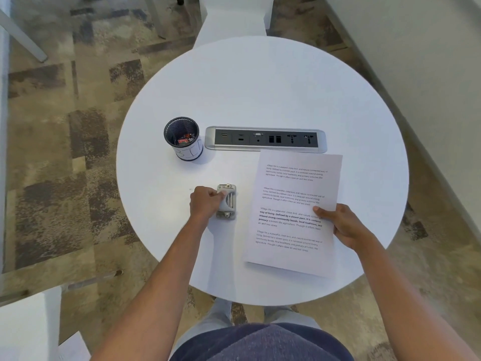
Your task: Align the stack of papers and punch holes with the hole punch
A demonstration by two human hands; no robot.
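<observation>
Nearest: right hand (346,227) grasps the right edge of the stack of papers (291,212), thumb on top, fingers hidden beneath. Stack lies flat on the round white surface (260,87), slightly skewed, its far edge reaching the socket panel (265,139)

I judge the sheets light, limp and apt to slide over one another; best pinched at an edge, then squared

Left hand (205,203) is curled round the left side of the hole punch (227,201), which sits just left of the stack, apart from it. It looks like metal: rigid, likely weighty, so I'd grip the body

Farther: mesh pen cup (183,138) left of the panel
</observation>
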